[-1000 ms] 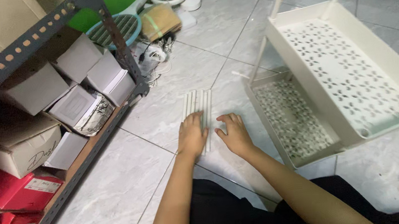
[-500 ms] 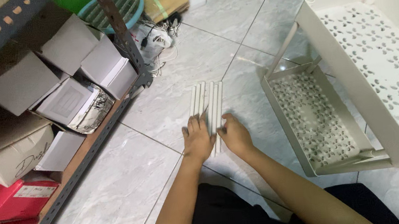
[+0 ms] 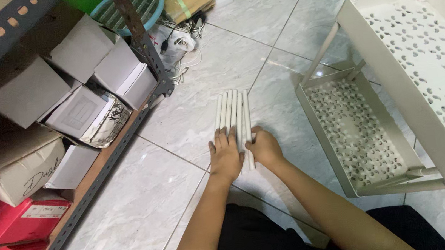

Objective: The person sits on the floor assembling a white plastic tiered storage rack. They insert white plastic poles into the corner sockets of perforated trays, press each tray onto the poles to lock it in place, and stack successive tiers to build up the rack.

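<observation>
Left hand [image 3: 226, 156] flat, open, pressing near ends of white tubes [image 3: 233, 113] on tile floor [image 3: 132, 206]; right hand [image 3: 262, 147] loosely curled against bundle's right side. Tubes gathered side by side; cream shelf rack [image 3: 378, 141] right, seemingly part-assembled, tubes not yet fitted

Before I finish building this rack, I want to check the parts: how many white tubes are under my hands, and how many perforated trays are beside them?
White tubes: 5
Perforated trays: 2
Total: 7
</observation>
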